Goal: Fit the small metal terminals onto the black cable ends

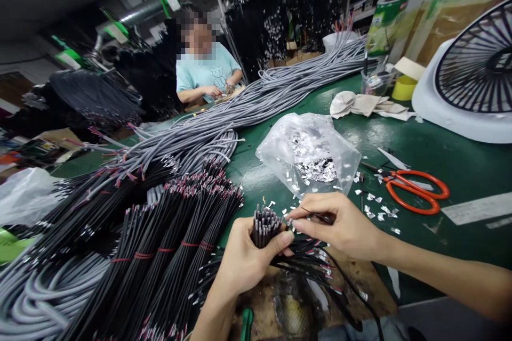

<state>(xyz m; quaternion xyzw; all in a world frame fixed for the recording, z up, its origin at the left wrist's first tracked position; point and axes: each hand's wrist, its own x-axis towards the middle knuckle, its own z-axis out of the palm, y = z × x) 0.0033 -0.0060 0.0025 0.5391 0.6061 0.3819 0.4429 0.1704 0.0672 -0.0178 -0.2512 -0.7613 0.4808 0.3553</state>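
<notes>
My left hand (250,256) is wrapped around a bundle of black cables (264,226), their cut ends pointing up. Close beside it, my right hand (340,221) is closed, thumb and forefinger pinched near the bundle's edge. A thin dark tool (322,217) lies across its fingers; its kind is unclear. Whatever is between the fingertips is too small to name. More loose black cables (310,264) with red and white wire ends hang below my hands. Beyond them lies a clear plastic bag (308,152) holding small silver foil pieces, several of them scattered nearby.
Tied black cable bundles (160,256) fill the left side. Long grey cables (256,96) cross the green table (416,146). Orange-handled scissors (420,189), crumpled cloth gloves (368,105) and a fan (480,69) are on the right. Another person (208,72) sits opposite, hands at work.
</notes>
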